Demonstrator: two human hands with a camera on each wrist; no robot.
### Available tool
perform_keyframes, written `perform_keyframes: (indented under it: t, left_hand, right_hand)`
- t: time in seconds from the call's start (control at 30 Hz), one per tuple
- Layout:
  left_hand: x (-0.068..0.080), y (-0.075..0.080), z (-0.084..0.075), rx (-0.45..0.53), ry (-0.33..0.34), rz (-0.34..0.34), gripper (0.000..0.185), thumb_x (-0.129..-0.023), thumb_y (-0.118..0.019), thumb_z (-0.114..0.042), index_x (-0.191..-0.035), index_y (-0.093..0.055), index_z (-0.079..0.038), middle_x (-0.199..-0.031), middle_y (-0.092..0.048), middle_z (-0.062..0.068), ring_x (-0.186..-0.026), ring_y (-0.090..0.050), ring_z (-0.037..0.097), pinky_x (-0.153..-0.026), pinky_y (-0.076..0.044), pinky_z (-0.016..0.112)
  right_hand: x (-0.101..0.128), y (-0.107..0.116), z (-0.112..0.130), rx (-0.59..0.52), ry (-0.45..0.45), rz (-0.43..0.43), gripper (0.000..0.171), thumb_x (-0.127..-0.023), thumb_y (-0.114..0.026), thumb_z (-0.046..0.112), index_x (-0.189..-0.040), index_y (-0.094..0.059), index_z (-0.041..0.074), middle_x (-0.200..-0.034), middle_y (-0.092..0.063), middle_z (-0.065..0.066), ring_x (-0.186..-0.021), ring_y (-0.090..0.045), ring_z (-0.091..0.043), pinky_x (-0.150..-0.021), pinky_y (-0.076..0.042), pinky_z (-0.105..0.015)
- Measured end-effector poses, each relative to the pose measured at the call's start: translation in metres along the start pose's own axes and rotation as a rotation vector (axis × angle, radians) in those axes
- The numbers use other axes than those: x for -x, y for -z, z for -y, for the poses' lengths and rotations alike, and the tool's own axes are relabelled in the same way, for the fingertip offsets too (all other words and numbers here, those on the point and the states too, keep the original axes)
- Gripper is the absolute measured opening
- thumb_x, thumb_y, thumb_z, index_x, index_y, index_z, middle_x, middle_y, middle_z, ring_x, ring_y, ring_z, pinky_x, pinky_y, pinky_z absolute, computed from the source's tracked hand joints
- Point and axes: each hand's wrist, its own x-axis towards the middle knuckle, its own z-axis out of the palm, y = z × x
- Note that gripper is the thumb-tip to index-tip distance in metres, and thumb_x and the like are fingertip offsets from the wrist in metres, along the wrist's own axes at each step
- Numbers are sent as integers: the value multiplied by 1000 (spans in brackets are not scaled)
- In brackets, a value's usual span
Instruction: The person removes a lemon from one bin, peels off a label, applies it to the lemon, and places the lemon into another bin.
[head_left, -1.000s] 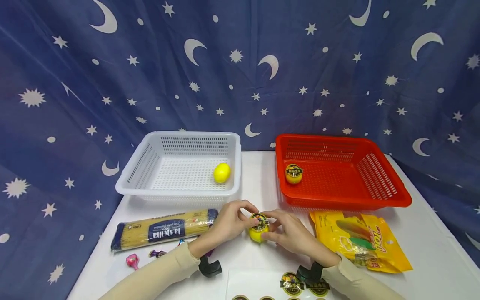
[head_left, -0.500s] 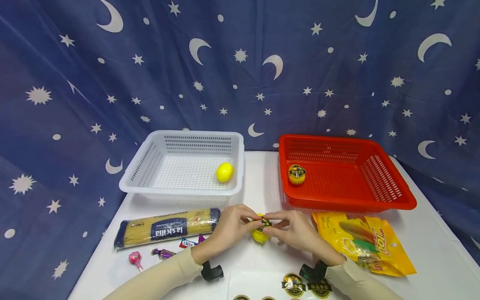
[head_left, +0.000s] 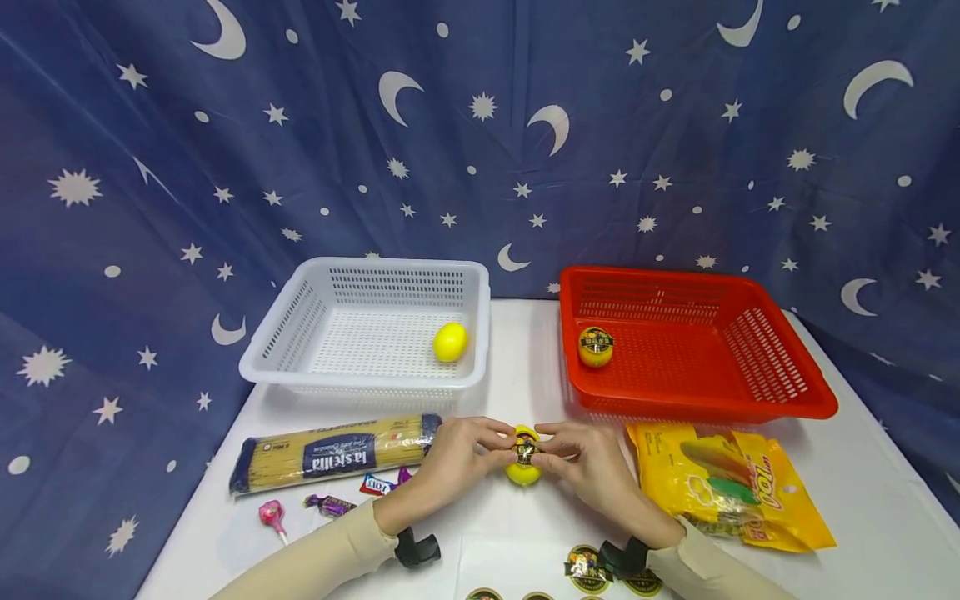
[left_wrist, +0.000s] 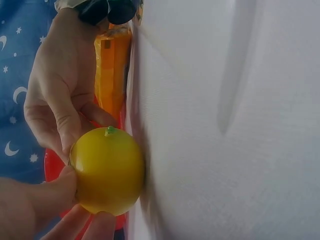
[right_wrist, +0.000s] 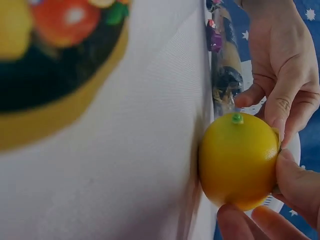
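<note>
A yellow lemon (head_left: 522,474) with a green stem tip sits on the white table between the two hands. A round black-and-gold sticker (head_left: 526,448) lies on its upper side, partly covered by fingertips. From the left side, my left hand (head_left: 467,454) holds the lemon, its thumb at the sticker's edge and its fingers round the fruit. My right hand (head_left: 594,468) grips it from the right in the same way, thumb against the sticker. Both wrist views show the lemon (left_wrist: 110,172) with fingers about it; the sticker side is mostly turned away there.
Behind stand a white basket (head_left: 365,382) with another lemon (head_left: 450,342) and a red basket (head_left: 675,407) with a stickered yellow fruit (head_left: 596,347). Spaghetti (head_left: 335,454), a lollipop (head_left: 272,515) and wrapped candies (head_left: 328,505) lie left, a yellow bag (head_left: 731,487) right, a sticker sheet (head_left: 491,567) in front.
The thumbs have shifted over the sticker, and the lemon has turned a little, so the sticker now faces differently. Both hands stay on the fruit. The head view has shifted slightly.
</note>
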Motion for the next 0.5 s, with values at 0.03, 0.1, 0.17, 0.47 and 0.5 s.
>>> perform_keyframes:
  t: [0.03,0.1,0.17,0.47,0.5]
  left_hand:
    - [0,0,0,-6,-5,0,13,-84,-84,-20,-95,-84,-13,-109,-80,0,-99,-76,18,-73,-56,19]
    - [-1,-1,0,-20,-16,2,14,-85,-84,-20,-97,-83,-12,-109,-80,0,-96,-76,18,-71,-55,17]
    - [-2,-1,0,-35,-27,3,15,-85,-83,-20,-98,-83,-12,-109,-80,0,-95,-76,18,-70,-55,18]
    - [-6,1,0,-51,-48,24,15,-85,-83,-19,-98,-83,-11,-108,-80,-1,-100,-76,17,-79,-58,22]
    - [-6,0,0,-52,-48,27,16,-85,-83,-19,-99,-83,-11,-109,-80,-1,-100,-76,17,-80,-58,22]
  right_hand:
    - [1,0,0,27,23,-13,12,-77,-89,15,-88,-84,13,-110,-80,-9,-81,-78,-14,-66,-56,-11]
    - [3,0,2,67,49,-25,12,-79,-88,14,-89,-84,12,-109,-80,-8,-84,-78,-16,-67,-55,-9]
    - [3,1,3,87,47,-13,11,-81,-86,15,-91,-84,12,-109,-80,-7,-85,-78,-16,-67,-54,-8]
    - [1,4,2,56,-20,51,7,-86,-82,17,-91,-83,12,-111,-79,-8,-79,-78,-14,-65,-55,-10]
    - [0,4,1,42,-34,59,7,-86,-82,17,-91,-83,12,-111,-80,-9,-78,-78,-14,-65,-55,-11]
